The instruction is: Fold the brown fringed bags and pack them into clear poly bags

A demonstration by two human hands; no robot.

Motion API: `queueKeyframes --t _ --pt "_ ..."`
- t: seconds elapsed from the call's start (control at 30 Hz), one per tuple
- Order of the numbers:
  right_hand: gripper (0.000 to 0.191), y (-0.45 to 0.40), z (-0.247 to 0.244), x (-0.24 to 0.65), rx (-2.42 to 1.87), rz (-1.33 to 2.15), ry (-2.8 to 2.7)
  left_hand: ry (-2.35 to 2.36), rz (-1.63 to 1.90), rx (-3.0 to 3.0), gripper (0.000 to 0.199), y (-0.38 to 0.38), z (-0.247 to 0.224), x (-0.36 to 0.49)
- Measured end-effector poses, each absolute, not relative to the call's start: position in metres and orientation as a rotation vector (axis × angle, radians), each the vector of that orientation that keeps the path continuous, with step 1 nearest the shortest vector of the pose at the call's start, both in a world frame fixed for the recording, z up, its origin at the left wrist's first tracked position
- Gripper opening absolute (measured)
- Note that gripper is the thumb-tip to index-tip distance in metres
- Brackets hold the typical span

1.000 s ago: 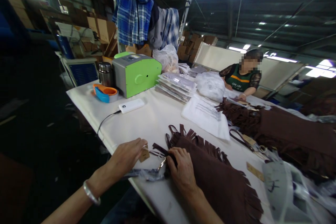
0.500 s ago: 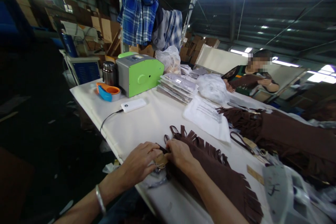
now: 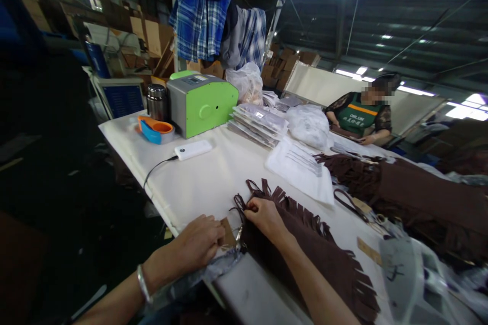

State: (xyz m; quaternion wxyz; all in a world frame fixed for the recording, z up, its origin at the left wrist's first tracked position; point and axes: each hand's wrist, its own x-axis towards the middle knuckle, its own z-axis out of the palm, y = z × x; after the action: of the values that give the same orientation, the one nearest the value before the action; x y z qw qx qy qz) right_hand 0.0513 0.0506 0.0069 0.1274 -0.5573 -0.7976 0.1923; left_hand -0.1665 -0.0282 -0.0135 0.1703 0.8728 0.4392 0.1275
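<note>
A dark brown fringed fabric piece [image 3: 301,249] lies over the table's near edge, its fringe pointing away from me and to the right. My right hand [image 3: 265,217] is closed in a pinch at its near left corner, where thin loops and strips stick out. My left hand [image 3: 196,241] is curled shut just left of that corner, against a brown cardboard tag [image 3: 227,233] that shows beyond its fingers. Between the hands hangs a small silvery metal clasp [image 3: 239,237] by the tag's string. Clear plastic [image 3: 224,263] droops below the left hand.
A green and grey machine [image 3: 206,106], a steel flask [image 3: 156,101], a tape roll holder [image 3: 155,129] and a white power bank [image 3: 193,150] stand at the back left. Plastic-wrapped packs [image 3: 259,123] lie behind. More brown fringed pieces [image 3: 423,193] are at right. A co-worker [image 3: 356,114] sits across.
My left hand has drawn slightly down and left from the corner, and its fingers have closed. The right hand stays at the fringe. The co-worker's arms have lowered.
</note>
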Motion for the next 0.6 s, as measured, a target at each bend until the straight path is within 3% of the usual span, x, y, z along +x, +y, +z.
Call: queueKeyframes --t 0.23,0.33,0.43,0.6 --pt "0.024 -0.019 0.017 0.090 -1.553 0.477 -2.235 1.405 0.517 2.455 0.021 -0.010 -0.021 -0.156" --pt "0.053 -0.047 0.000 0.109 -1.521 0.181 -2.439 1.253 0.588 2.554 0.034 -0.005 -0.021 -0.144" --pt "0.070 -0.058 -0.023 0.116 -1.461 -0.087 -2.535 1.229 0.471 2.609 0.021 -0.006 -0.017 -0.134" --pt "0.067 -0.054 -0.042 0.104 -1.392 -0.312 -2.581 1.248 0.424 2.575 0.018 -0.009 -0.019 -0.131"
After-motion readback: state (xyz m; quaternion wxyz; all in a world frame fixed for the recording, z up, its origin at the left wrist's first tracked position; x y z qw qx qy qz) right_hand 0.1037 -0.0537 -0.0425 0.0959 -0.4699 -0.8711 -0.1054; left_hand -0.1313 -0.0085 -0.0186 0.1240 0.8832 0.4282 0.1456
